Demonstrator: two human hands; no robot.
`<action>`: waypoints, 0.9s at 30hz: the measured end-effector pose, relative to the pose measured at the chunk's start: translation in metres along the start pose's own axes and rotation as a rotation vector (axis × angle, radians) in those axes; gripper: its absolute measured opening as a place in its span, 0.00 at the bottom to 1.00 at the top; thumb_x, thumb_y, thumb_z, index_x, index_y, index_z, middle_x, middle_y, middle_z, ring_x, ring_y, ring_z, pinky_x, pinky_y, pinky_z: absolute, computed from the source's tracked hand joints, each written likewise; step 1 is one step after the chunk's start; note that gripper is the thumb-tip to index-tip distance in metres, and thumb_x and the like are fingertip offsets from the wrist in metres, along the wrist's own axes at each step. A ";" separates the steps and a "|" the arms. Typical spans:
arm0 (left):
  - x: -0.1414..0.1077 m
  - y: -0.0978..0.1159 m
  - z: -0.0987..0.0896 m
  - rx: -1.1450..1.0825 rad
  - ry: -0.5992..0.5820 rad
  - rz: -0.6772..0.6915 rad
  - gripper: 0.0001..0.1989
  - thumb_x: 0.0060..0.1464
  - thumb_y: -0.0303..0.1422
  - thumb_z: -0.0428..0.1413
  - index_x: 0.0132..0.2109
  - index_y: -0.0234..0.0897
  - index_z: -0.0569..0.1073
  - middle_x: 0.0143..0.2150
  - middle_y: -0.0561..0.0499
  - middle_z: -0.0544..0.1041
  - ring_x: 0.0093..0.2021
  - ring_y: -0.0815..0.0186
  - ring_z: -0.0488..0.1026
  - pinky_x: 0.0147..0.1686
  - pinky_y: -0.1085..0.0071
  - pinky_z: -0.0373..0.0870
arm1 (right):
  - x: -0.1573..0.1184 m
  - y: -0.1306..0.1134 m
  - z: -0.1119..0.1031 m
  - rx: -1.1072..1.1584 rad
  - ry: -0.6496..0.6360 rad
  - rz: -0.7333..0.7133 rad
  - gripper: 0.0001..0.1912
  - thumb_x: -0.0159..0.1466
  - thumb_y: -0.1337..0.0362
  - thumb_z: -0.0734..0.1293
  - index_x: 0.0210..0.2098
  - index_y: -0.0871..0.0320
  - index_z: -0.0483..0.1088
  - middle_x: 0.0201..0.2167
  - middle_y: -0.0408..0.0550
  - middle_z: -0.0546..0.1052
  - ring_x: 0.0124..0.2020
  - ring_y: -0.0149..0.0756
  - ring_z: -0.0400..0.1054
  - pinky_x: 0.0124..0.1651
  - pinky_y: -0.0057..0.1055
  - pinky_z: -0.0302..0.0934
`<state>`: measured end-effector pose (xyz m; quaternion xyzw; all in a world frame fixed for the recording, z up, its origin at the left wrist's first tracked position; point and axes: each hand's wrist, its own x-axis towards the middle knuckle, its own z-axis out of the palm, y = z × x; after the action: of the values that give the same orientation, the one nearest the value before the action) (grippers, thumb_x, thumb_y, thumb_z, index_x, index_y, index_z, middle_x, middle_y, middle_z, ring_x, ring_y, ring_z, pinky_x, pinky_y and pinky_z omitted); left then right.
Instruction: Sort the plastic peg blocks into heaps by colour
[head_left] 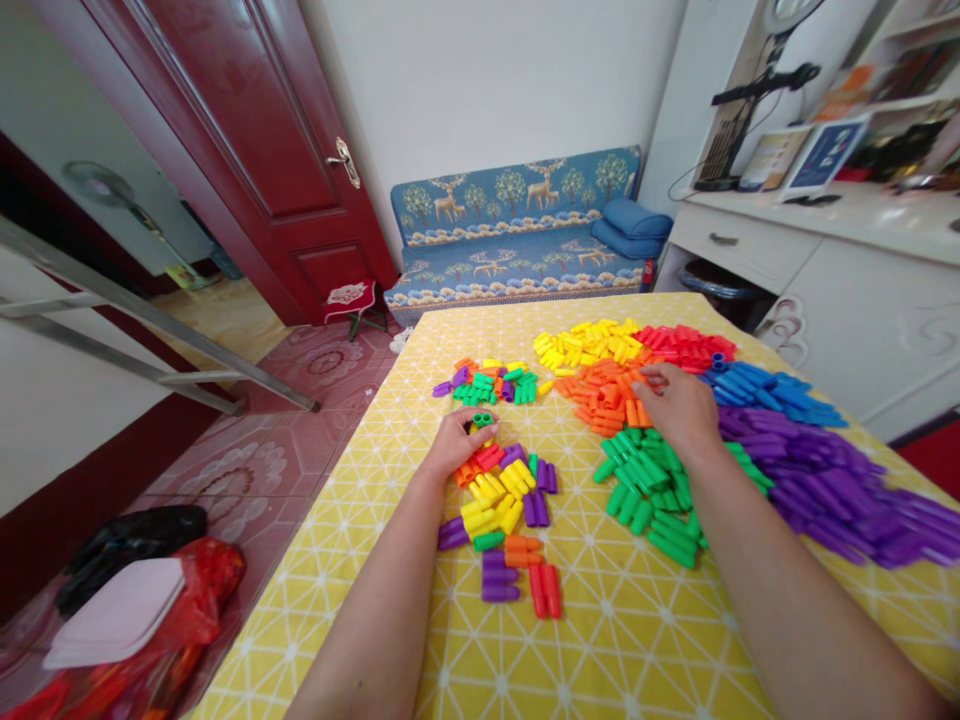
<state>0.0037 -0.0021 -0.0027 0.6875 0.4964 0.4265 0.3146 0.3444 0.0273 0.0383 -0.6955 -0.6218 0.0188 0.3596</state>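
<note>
My left hand (456, 440) pinches a green plastic piece (483, 420) with two round openings, just above a mixed pile of yellow, red and purple pieces (495, 500). My right hand (675, 402) has its fingers closed at the right side of the orange pile (606, 392); what lies between the fingertips is too small to make out. Below the right wrist spreads a green pile (645, 480). Yellow pieces (589, 343) and red pieces (686, 346) lie beyond it, with blue pieces (772, 390) and purple pieces (832, 480) to the right.
A second mixed cluster (491, 383) lies beyond my left hand on the yellow patterned tablecloth (600, 640). Behind the table stands a blue sofa (502, 230). A white cabinet (847, 290) is at right; a metal ladder (150, 330) and bags (142, 600) are at left.
</note>
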 end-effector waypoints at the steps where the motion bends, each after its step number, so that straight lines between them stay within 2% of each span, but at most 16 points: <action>1: 0.000 0.000 0.000 0.000 0.000 0.001 0.15 0.49 0.40 0.61 0.41 0.34 0.79 0.41 0.44 0.80 0.44 0.59 0.75 0.48 0.65 0.69 | 0.001 0.001 0.000 0.019 0.029 -0.007 0.17 0.57 0.61 0.64 0.45 0.59 0.73 0.36 0.52 0.78 0.33 0.39 0.72 0.39 0.34 0.64; 4: 0.000 0.001 0.000 -0.004 -0.001 0.001 0.14 0.49 0.40 0.61 0.40 0.34 0.79 0.41 0.45 0.80 0.43 0.59 0.75 0.48 0.65 0.69 | 0.003 -0.003 -0.002 0.064 0.131 -0.040 0.19 0.55 0.64 0.65 0.47 0.61 0.72 0.42 0.55 0.76 0.32 0.38 0.72 0.44 0.38 0.65; 6: 0.000 0.001 0.000 -0.005 -0.003 0.003 0.14 0.49 0.40 0.61 0.39 0.34 0.79 0.41 0.45 0.80 0.44 0.58 0.75 0.48 0.65 0.69 | 0.001 -0.014 -0.007 0.112 0.147 -0.052 0.19 0.55 0.64 0.66 0.46 0.61 0.72 0.44 0.55 0.74 0.33 0.37 0.72 0.45 0.38 0.65; 10: -0.001 0.002 -0.001 -0.010 0.000 0.002 0.14 0.49 0.39 0.61 0.39 0.34 0.79 0.41 0.45 0.80 0.44 0.58 0.75 0.48 0.65 0.69 | -0.014 -0.049 -0.006 0.249 -0.021 -0.122 0.13 0.57 0.63 0.65 0.42 0.58 0.73 0.41 0.50 0.75 0.36 0.36 0.72 0.43 0.35 0.66; 13: -0.001 0.002 0.000 -0.014 -0.002 0.000 0.14 0.49 0.39 0.61 0.39 0.34 0.79 0.41 0.44 0.80 0.43 0.58 0.75 0.47 0.65 0.70 | -0.036 -0.073 0.012 0.280 -0.187 -0.230 0.15 0.58 0.63 0.65 0.44 0.58 0.72 0.44 0.51 0.74 0.42 0.38 0.71 0.49 0.36 0.65; 16: -0.001 0.002 -0.001 -0.010 0.003 -0.002 0.15 0.49 0.40 0.61 0.39 0.33 0.79 0.40 0.44 0.80 0.42 0.59 0.75 0.45 0.65 0.70 | -0.062 -0.088 0.037 0.255 -0.316 -0.298 0.24 0.57 0.62 0.66 0.53 0.60 0.67 0.52 0.56 0.70 0.54 0.43 0.65 0.57 0.40 0.59; 20: -0.001 0.003 -0.002 -0.007 0.010 0.002 0.16 0.50 0.41 0.60 0.40 0.34 0.80 0.40 0.45 0.80 0.41 0.60 0.75 0.44 0.66 0.70 | -0.089 -0.096 0.063 0.269 -0.429 -0.270 0.32 0.61 0.57 0.63 0.62 0.65 0.57 0.60 0.61 0.63 0.62 0.45 0.57 0.63 0.43 0.53; 23: -0.002 0.005 -0.002 -0.044 0.021 -0.009 0.17 0.52 0.43 0.58 0.41 0.34 0.79 0.39 0.45 0.80 0.39 0.60 0.76 0.42 0.67 0.70 | -0.097 -0.097 0.072 0.288 -0.422 -0.272 0.31 0.64 0.55 0.60 0.62 0.67 0.58 0.61 0.61 0.63 0.63 0.46 0.56 0.64 0.43 0.51; 27: -0.002 0.008 -0.002 -0.041 0.083 0.010 0.17 0.54 0.43 0.56 0.41 0.34 0.78 0.39 0.45 0.80 0.38 0.61 0.75 0.40 0.67 0.71 | -0.098 -0.096 0.078 0.296 -0.330 -0.327 0.27 0.63 0.58 0.60 0.58 0.68 0.62 0.58 0.61 0.66 0.61 0.44 0.58 0.64 0.42 0.52</action>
<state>0.0049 -0.0066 0.0041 0.6651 0.4968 0.4664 0.3055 0.2033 -0.0244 -0.0104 -0.5133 -0.7664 0.1644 0.3494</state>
